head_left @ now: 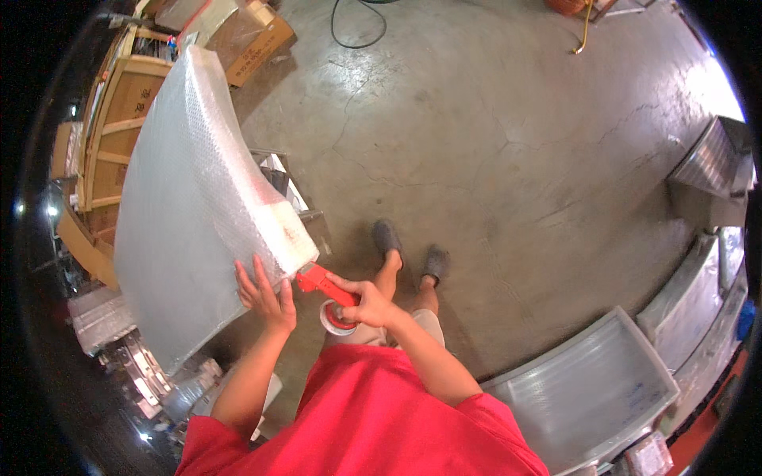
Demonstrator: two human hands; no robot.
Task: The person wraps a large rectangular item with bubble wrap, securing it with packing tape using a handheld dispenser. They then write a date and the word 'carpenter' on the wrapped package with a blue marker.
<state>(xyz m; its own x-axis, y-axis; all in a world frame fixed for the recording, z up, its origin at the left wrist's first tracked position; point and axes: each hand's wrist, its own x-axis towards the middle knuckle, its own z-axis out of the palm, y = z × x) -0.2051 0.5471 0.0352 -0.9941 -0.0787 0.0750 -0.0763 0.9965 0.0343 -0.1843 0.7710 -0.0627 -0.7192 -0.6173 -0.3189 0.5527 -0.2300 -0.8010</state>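
2 hands: left hand (266,295) flat on bubble-wrapped panel (190,206); right fingers (349,287) apparently grip tape dispenser (327,290).

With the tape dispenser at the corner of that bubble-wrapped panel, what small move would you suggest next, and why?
Probably draw the red tape dispenser in the right hand along the edge of the bubble-wrapped panel: its nose sits at the panel's lower corner, and the left hand presses the wrap flat beside it.

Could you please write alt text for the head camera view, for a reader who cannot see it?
Seen from above, a person in a red shirt presses the left hand on a large bubble-wrapped panel while the right hand holds a red tape dispenser at its corner. They stand on a concrete floor.
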